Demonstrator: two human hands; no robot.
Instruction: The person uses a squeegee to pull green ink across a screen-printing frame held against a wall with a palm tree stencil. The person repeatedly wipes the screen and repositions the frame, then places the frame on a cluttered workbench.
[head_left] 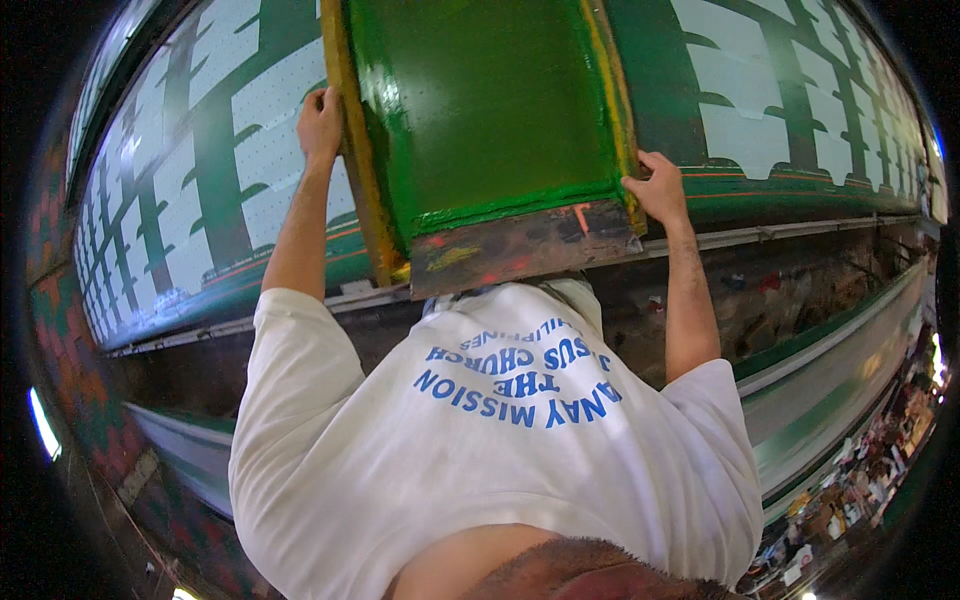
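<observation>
- The rectangular frame with yellow-stained side bars (356, 150) is positioned over the long dark green table (655, 110), directly in front of the torso. Its far end runs out of view at the upper edge. Contact between its underside and the table cannot be determined.
- The smooth, translucent green panel (490, 100) fills the frame; thick, glossy green material lines its edges.
- The flat, dark brown end bar (510, 250) closes the near end. It carries yellow, red and orange stains and extends to the table's near edge, close to the shirt.
- The left hand (320, 122) holds the left side bar from its outer side, fingers curled in narrowly against the edge. The fingertips are partly hidden.
- The right hand (660, 188) holds the right side bar near its lower end, thumb and bent index finger set narrowly on the outer edge. The remaining fingers are partly hidden.
- Pale, garment-shaped pieces (745, 130) lie in rows on the table, on both sides of the frame.
- A narrow metal rail (770, 232) follows the table's near edge.
- The person wears a white short-sleeved shirt (480, 460) with blue lettering.
- A second long, pale-topped table (850, 350) stands at right, behind the person; a heap of mixed-colour scraps (850, 490) lies beyond it.
</observation>
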